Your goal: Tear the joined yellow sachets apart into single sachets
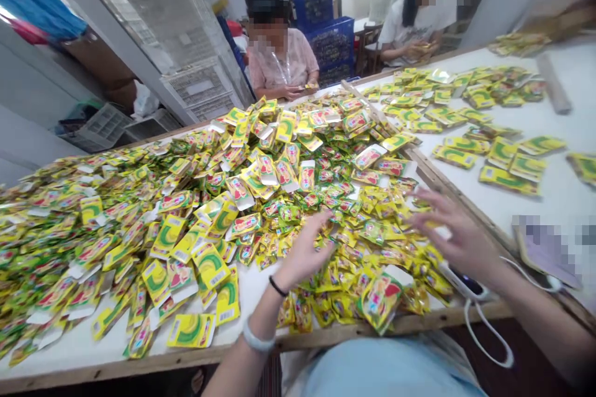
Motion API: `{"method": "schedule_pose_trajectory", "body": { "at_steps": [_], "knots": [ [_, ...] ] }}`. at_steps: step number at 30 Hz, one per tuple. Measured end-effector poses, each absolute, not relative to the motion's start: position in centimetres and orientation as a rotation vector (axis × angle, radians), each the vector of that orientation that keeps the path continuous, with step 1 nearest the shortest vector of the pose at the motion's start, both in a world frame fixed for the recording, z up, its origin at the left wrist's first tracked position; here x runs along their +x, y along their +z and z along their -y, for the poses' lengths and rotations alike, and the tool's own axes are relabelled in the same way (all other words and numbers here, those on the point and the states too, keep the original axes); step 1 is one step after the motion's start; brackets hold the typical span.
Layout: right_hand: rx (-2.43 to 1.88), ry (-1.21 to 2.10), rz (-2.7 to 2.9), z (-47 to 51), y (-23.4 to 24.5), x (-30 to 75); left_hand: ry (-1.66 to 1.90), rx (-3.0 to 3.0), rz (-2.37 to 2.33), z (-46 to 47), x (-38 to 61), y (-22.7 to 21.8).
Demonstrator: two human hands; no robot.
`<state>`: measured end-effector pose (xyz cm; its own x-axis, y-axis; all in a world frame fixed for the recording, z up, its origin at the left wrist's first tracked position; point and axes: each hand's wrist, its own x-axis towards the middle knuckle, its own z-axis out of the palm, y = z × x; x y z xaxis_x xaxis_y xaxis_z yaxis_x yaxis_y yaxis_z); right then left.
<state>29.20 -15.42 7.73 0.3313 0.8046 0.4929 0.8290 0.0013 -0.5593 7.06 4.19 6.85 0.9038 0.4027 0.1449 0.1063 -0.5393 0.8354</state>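
Observation:
My left hand (305,251) hovers over a heap of small shiny yellow and green sachets (335,276), fingers stretched and thumb apart, holding nothing that I can see. On the right, my right hand (454,232) is above the same heap's right side, its fingers spread and slightly blurred, with nothing visible in them. Between my forearms, near the table's front edge, a small yellow-green printed box (380,299) rests on the sachets with a white flap up. Many similar flat cardboard boxes (212,265), several with open white flaps, are piled to the left of my left hand.
A wooden divider strip (433,177) separates the heap from closed-looking boxes (510,164) on the white table (580,84). A white device (465,283) with a looped cord lies by my right wrist. Two people sit across the table, near blue crates (330,43).

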Motion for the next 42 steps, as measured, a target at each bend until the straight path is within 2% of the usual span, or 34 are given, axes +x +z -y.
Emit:
{"method": "schedule_pose_trajectory", "body": {
  "at_steps": [3,9,13,16,21,24,27,31,34,38,42],
  "knots": [
    [-1.959,-0.302,1.323,17.0,7.9,32.7,0.477,2.38,-0.586,-9.6,7.2,4.7],
    [-2.207,-0.025,1.542,16.3,3.7,29.7,0.333,2.439,-0.731,-13.3,6.9,1.0],
    [-2.137,-0.024,1.715,13.8,0.4,28.4,0.378,2.363,-0.797,-13.0,6.2,1.2],
    [-2.075,0.131,1.799,12.3,-0.5,29.0,0.394,2.281,-0.797,-12.6,5.4,2.4],
    [-2.015,0.336,1.636,11.3,1.9,29.3,0.438,1.79,-0.771,-10.0,4.7,4.3],
    [-1.765,0.534,1.443,10.5,5.0,27.6,0.415,1.657,-0.825,-8.2,5.4,4.8],
    [-1.575,0.692,1.412,9.5,7.3,26.1,0.512,1.744,-0.86,-7.4,6.2,5.2],
    [-1.657,0.695,1.333,9.1,7.5,25.7,0.836,2.185,-0.905,-6.6,6.1,6.1],
    [-1.705,0.684,1.289,9.9,6.6,26.1,0.574,2.476,-0.662,-4.4,4.8,6.0],
    [-1.686,0.786,1.243,11.0,5.5,25.9,0.106,2.664,-0.219,-1.3,2.7,3.3],
    [-1.603,0.884,1.193,11.4,5.4,25.2,0.122,2.639,-0.164,-2.1,1.4,0.3]
  ]
}}
